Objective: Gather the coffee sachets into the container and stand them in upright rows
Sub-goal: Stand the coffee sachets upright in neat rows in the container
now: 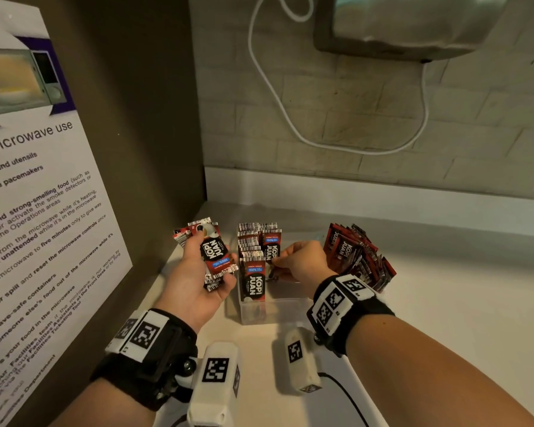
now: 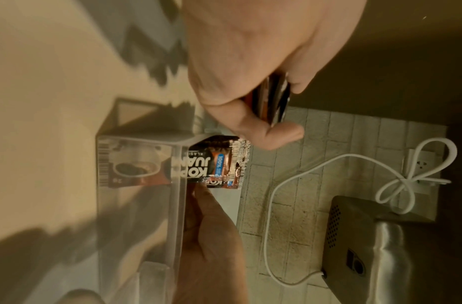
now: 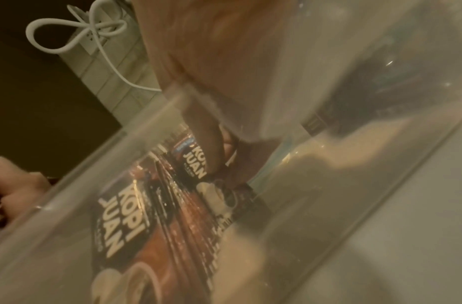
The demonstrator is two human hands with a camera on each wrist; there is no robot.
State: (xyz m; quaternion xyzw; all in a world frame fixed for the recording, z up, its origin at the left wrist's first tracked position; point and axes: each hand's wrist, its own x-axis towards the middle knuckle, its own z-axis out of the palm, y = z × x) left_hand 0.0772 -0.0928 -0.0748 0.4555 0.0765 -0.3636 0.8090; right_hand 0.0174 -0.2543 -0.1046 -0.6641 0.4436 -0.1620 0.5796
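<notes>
Clear plastic container (image 1: 261, 309) on the pale counter (image 1: 444, 318), near the corner. Inside it, red-and-black coffee sachets (image 1: 253, 257) stand upright in rows, packed along its left side and back; front sachet faces the person, label readable.

Right hand (image 1: 302, 266) reaches into the container from its right, fingers curled, pinching one sachet (image 1: 272, 249) at the right end of the rows. The wrist view shows fingertips (image 3: 211, 156) pressed against that packet's face inside the clear wall.

Left hand (image 1: 198, 269) held just left of the container, palm up, fingers and thumb closed around a small stack of sachets (image 1: 215, 252), one label facing up.

Loose heap of sachets (image 1: 358, 257) lies right of the container, on the counter.

Behind the container: tiled wall (image 1: 383, 103), white cable (image 1: 278, 97) looping down. Microwave-use poster (image 1: 40, 211) on the panel to its left.
</notes>
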